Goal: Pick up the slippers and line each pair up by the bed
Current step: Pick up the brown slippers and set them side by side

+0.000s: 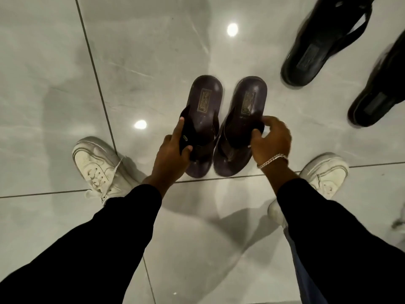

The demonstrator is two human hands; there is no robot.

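Though blurred, slippers (228, 126) within both grips.

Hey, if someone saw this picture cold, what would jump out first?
Dead centre, a pair of brown slippers sits side by side on the glossy tiled floor, with the left hand and the right hand each closed on one. A black pair lies at top right.
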